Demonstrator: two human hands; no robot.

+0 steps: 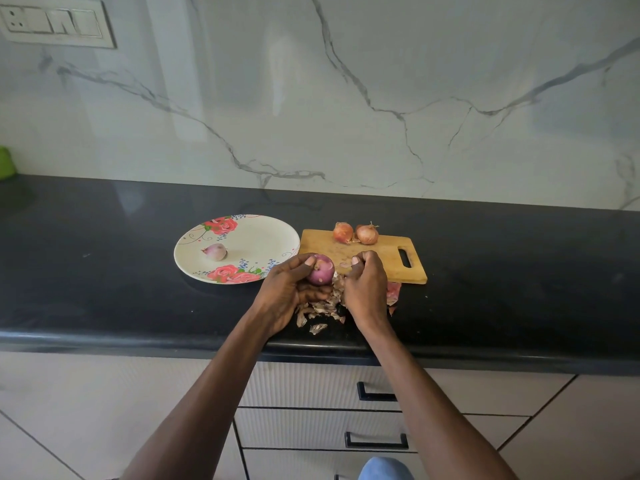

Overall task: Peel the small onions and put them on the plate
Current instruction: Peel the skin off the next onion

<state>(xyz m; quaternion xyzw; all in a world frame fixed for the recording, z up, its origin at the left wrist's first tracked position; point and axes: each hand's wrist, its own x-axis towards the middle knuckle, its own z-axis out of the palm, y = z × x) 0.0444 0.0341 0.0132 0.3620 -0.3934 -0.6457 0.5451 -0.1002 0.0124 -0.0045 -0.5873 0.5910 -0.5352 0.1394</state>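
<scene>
My left hand (pixel 282 292) grips a purple, mostly peeled onion (pixel 321 270) just above the counter, between the plate and the cutting board. My right hand (pixel 365 289) is right beside it with curled fingers, thumb and forefinger pinched together near the onion; a bit of skin between them is too small to make out. A floral plate (pixel 263 237) at the left holds one peeled onion (pixel 215 251). Two unpeeled onions (pixel 343 232) (pixel 367 234) sit at the far edge of the wooden cutting board (pixel 388 261).
A heap of dry onion skins (pixel 320 308) lies on the black counter under my hands, with a reddish piece (pixel 394 292) by the board's near edge. Drawers with black handles (pixel 375 396) are below the counter edge. A green object (pixel 6 162) sits far left.
</scene>
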